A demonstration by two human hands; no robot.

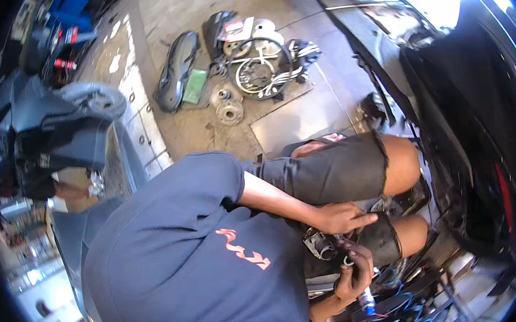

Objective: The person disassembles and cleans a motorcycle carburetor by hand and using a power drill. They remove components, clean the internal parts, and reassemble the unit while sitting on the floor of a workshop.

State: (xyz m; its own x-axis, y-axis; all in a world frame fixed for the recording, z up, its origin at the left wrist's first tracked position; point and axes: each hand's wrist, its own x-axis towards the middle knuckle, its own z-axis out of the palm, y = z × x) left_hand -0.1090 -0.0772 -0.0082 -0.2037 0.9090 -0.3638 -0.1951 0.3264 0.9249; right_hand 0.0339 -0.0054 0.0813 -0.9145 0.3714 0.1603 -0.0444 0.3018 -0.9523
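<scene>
A grey metal part with a round bore, looking like a carburetor point(319, 246), is low over my lap. My left hand point(342, 217) is closed at its upper end, with the index finger stretched out over the dark shorts. Beside it, my right hand point(356, 271) has its fingers curled in a pinch, a small pale ring point(348, 261) at their tips. The undersides of the left fingers are hidden, and the dark gap between both hands is too small to make out.
A black scooter body point(470, 118) stands close on the right. Hub-like metal parts point(230, 112), a long black cover point(177, 71) and a green flat piece point(196, 86) lie on the floor. Another scooter point(58, 125) is at left. Tools and a blue-white can point(367, 301) crowd the lower right.
</scene>
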